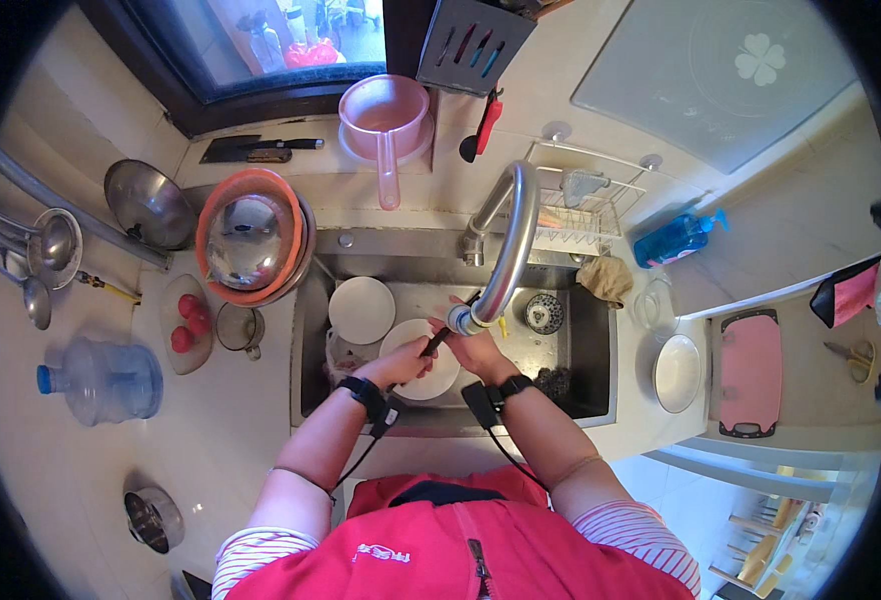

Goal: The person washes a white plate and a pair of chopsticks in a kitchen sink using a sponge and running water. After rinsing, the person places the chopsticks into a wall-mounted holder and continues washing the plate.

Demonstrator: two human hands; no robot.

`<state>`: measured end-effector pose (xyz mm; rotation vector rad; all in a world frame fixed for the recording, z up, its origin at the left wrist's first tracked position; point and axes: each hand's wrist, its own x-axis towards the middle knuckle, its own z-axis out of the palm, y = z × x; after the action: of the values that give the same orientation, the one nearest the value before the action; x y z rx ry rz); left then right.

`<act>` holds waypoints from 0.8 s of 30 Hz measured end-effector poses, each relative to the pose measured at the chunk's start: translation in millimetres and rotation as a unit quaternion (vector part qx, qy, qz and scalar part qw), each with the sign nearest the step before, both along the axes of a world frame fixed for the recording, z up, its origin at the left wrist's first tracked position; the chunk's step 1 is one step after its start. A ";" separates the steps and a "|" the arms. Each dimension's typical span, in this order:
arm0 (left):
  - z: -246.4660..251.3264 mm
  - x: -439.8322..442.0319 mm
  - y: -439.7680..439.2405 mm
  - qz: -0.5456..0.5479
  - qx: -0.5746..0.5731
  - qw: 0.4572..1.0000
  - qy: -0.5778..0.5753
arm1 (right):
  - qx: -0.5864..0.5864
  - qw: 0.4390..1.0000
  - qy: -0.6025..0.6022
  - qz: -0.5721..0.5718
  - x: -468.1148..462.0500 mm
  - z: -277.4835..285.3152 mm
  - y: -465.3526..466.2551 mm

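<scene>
My left hand (399, 361) grips a slender dark utensil (434, 343), which slants up and right beneath the faucet head; its far end is partly hidden. My right hand (478, 351) is palm up under the steel faucet (519, 232), its fingers reaching around the utensil, and whether they close on it is obscured. Below both hands a white plate (429, 382) lies in the steel sink (598, 352). Another white plate (362, 310) is behind it to the left. A patterned bowl (553, 319) sits at the sink's right, with a dark scouring mesh (553, 382) nearer me.
Left of the sink stand stacked basins (208, 277), a glass mug (249, 341) and a dish of red fruit (185, 360). A wire rack (598, 221), tan cloth (605, 281), blue pump bottle (673, 240) and white bowl (677, 373) are on the right. A pink dipper (386, 161) rests behind.
</scene>
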<state>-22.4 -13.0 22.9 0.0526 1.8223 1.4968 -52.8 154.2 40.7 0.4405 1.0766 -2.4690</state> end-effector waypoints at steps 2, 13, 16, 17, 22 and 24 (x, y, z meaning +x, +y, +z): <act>7.0 6.0 5.5 -0.003 -0.006 1.000 -0.023 | -0.004 1.000 0.013 0.024 -6.9 -1.8 -10.6; 144.5 -39.6 20.7 -0.027 -0.059 0.907 0.415 | 0.263 0.921 0.269 0.105 7.9 -26.3 4.0; 151.1 -32.5 31.8 -0.013 -0.063 0.937 0.342 | 0.321 0.886 0.312 0.117 14.2 -24.3 8.2; 151.6 -28.0 32.0 0.001 -0.066 0.935 0.348 | 0.316 0.891 0.300 0.125 17.1 -22.1 9.6; 158.0 -16.0 28.4 0.004 -0.113 0.948 0.297 | 0.289 0.902 0.237 0.215 31.0 -7.7 10.9; 157.1 -14.5 28.3 0.011 -0.102 0.948 0.303 | 0.286 0.897 0.256 0.221 33.5 -3.7 10.3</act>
<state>-36.9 15.3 180.0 0.4345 2.4609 1.3869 -19.3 164.5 37.0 -0.3075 1.8848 -1.8628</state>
